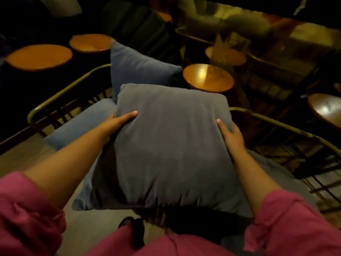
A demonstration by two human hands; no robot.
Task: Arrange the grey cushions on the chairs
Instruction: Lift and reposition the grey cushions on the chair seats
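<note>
**Head view: cushion held at both sides over the chair**

Head camera shows my left hand (118, 122) and right hand (232, 135) clamped on opposite edges of 1 grey cushion (169, 145), thumbs on top, fingers wrapped under out of sight. I hold it flat, just above the chair (70, 87) seat pad (86, 119).

It looks light and soft: the fabric dimples under each thumb and puckers along the near seam. I judge it will sag if held by 1 corner, so the side edges are the right hold. The cover looks matte, not slippery.

A 2nd cushion (140, 69) stands upright against the chair back, just beyond the 1 I hold. Round tables (208, 78) sit near, in dim light.

No brand, label or writing is readable anywhere.
</note>
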